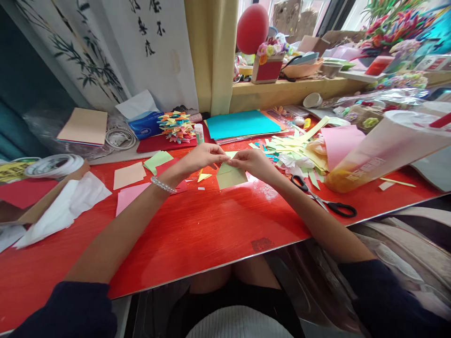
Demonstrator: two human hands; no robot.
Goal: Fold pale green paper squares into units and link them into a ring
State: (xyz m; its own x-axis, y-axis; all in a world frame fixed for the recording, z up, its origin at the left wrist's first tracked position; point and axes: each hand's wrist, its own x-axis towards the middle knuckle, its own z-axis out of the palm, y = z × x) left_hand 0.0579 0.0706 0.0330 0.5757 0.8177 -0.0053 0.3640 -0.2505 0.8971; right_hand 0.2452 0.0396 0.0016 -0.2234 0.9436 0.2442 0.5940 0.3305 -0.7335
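Red counter (pixel 197 234), strewn with paper scraps. Left hand (pixel 200 157) and right hand (pixel 252 162) meet fingertip to fingertip, both pinched shut on the top edge of a pale green paper (pixel 230 177) lying just below them; scissors (pixel 324 197) rest to the right.

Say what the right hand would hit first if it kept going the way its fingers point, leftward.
Probably the left hand: the right hand points at it, both pinching the pale green paper between them, fingertips almost touching. Depth looks matched.
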